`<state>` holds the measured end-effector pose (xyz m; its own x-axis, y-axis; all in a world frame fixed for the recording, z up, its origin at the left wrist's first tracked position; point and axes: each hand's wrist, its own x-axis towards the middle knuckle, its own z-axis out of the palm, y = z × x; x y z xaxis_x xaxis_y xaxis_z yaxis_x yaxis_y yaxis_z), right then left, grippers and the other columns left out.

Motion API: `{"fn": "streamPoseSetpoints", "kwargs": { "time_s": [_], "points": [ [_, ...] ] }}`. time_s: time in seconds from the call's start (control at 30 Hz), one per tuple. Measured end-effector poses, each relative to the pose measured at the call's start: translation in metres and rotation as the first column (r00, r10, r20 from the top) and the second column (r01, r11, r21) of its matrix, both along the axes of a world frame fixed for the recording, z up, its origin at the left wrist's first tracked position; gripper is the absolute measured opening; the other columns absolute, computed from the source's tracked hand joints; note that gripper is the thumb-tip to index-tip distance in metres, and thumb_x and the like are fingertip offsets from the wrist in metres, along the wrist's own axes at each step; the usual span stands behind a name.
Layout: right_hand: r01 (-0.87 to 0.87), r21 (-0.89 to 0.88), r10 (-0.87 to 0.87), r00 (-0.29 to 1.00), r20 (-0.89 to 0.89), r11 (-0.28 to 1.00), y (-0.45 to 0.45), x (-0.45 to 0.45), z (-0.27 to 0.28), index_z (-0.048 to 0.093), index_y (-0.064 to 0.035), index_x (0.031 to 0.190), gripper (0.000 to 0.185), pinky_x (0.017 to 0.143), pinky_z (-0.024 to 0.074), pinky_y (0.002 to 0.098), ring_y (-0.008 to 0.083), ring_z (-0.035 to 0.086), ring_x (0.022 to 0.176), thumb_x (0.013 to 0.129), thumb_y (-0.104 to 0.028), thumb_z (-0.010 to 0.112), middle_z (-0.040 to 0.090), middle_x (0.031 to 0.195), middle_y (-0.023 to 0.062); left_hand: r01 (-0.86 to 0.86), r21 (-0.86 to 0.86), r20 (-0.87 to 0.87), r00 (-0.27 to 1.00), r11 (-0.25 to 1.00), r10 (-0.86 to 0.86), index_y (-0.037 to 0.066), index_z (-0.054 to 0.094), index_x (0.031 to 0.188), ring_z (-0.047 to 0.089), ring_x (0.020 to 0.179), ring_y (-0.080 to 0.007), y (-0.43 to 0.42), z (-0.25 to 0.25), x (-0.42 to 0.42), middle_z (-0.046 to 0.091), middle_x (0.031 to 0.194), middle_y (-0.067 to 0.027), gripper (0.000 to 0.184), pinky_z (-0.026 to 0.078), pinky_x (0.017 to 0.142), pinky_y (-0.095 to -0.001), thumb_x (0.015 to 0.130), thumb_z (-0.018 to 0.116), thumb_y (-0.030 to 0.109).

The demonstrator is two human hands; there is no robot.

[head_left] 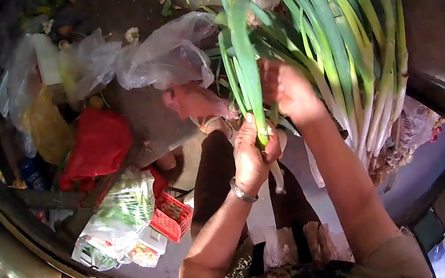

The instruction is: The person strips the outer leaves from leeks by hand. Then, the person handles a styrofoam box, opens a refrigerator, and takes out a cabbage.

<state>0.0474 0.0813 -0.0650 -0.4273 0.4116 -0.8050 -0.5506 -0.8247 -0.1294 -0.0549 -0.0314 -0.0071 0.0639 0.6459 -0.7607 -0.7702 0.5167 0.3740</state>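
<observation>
My left hand, with a bracelet on its wrist, is closed around the stalk of a large green onion. The onion's leaves point up and away from me, and its pale root end sticks out below the hand. Just right of these leaves is my right hand, its fingers curled and smeared by motion. Whether it grips a leaf cannot be made out. A big pile of green onions lies to the right, leaves away from me and white stalks toward me.
Clear plastic bags and a red bag lie to the left. Nearer me are a bag of greens and a red plastic basket. Beyond the onion stalks, a bag hangs at the right.
</observation>
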Motion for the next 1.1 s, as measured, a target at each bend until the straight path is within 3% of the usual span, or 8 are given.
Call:
{"fn": "streamPoseSetpoints", "kwargs": {
  "time_s": [0.07,0.13,0.27,0.5,0.6,0.7,0.83,1.1],
  "points": [
    [-0.034,0.178,0.076,0.969,-0.235,0.983,0.015,0.006,0.000,0.054,-0.0125,0.088,0.024,0.038,0.0326,0.0215,0.0063,0.037,0.044,0.094,-0.035,0.052,0.040,0.056,-0.0072,0.019,-0.001,0.024,1.000,1.000,-0.019,0.010,0.049,0.080,0.038,0.043,-0.0110,0.004,0.002,0.000,0.043,0.055,-0.0007,0.041,0.031,0.041,-0.0246,0.099,0.036,0.043],
    [-0.001,0.002,0.001,0.970,0.242,1.000,0.017,-0.018,0.033,0.057,-0.0119,0.099,0.036,0.045,0.0420,0.0241,0.0072,0.049,0.055,0.091,-0.046,0.055,0.053,0.068,-0.0045,0.055,-0.044,0.093,0.994,0.998,-0.050,0.008,0.048,0.076,0.032,0.038,-0.0101,0.004,0.005,0.000,0.039,0.049,-0.0014,0.045,0.027,0.038,-0.0244,0.100,0.034,0.043],
    [0.076,0.249,-0.010,0.966,-0.257,0.966,0.019,-0.028,0.018,0.046,0.0008,0.130,0.085,0.071,0.0516,0.0265,0.0236,0.063,0.085,0.081,-0.069,0.048,0.063,0.103,0.0134,0.108,-0.015,0.217,0.971,0.994,-0.102,0.007,0.048,0.077,0.031,0.038,-0.0104,-0.001,0.003,-0.004,0.039,0.050,-0.0020,0.046,0.026,0.038,-0.0248,0.100,0.033,0.044],
    [0.114,0.368,-0.023,0.970,-0.243,0.923,0.045,-0.039,0.026,0.041,-0.0031,0.135,0.077,0.062,0.0424,0.0238,0.0113,0.051,0.066,0.085,-0.061,0.052,0.053,0.078,0.0028,0.144,-0.062,0.397,0.911,0.988,-0.108,0.008,0.047,0.077,0.029,0.038,-0.0103,-0.003,0.002,-0.017,0.035,0.050,-0.0008,0.050,0.024,0.037,-0.0243,0.097,0.033,0.052],
    [-0.046,0.528,0.135,0.982,-0.132,0.848,0.057,-0.036,0.029,0.057,-0.0045,0.105,0.041,0.049,0.0343,0.0213,0.0058,0.043,0.053,0.092,-0.044,0.055,0.048,0.065,-0.0046,0.164,-0.115,0.456,0.885,0.980,-0.094,0.009,0.047,0.079,0.028,0.038,-0.0094,0.000,0.005,-0.019,0.034,0.051,0.0000,0.051,0.023,0.036,-0.0238,0.096,0.032,0.054],
    [-0.521,0.572,0.049,0.764,0.643,0.634,0.060,-0.059,0.007,0.060,-0.0092,0.082,0.024,0.047,0.0321,0.0221,0.0041,0.041,0.052,0.092,-0.031,0.059,0.049,0.062,-0.0050,0.120,0.056,0.436,0.890,0.991,-0.133,0.011,0.049,0.083,0.031,0.038,-0.0136,-0.002,-0.004,-0.032,0.041,0.057,0.0014,0.040,0.025,0.038,-0.0275,0.096,0.038,0.048],
    [-0.792,0.592,-0.181,0.566,0.804,0.150,0.070,-0.069,0.002,0.062,-0.0020,0.084,0.030,0.051,0.0368,0.0320,0.0121,0.046,0.055,0.090,-0.031,0.059,0.053,0.060,0.0047,0.010,-0.144,0.269,0.963,0.989,0.030,0.010,0.053,0.084,0.036,0.041,-0.0094,0.009,-0.002,-0.034,0.046,0.061,0.0023,0.037,0.029,0.039,-0.0259,0.098,0.037,0.040],
    [-0.967,0.241,-0.116,0.230,0.966,0.087,0.091,-0.101,-0.013,0.062,-0.0013,0.076,0.026,0.064,0.0479,0.0431,0.0333,0.063,0.069,0.087,-0.023,0.051,0.061,0.071,0.0200,-0.092,-0.035,0.289,0.952,0.995,0.099,0.011,0.049,0.078,0.024,0.041,-0.0072,0.032,0.016,-0.053,0.030,0.053,0.0048,0.046,0.020,0.037,-0.0227,0.099,0.032,0.048]
  ]
}}
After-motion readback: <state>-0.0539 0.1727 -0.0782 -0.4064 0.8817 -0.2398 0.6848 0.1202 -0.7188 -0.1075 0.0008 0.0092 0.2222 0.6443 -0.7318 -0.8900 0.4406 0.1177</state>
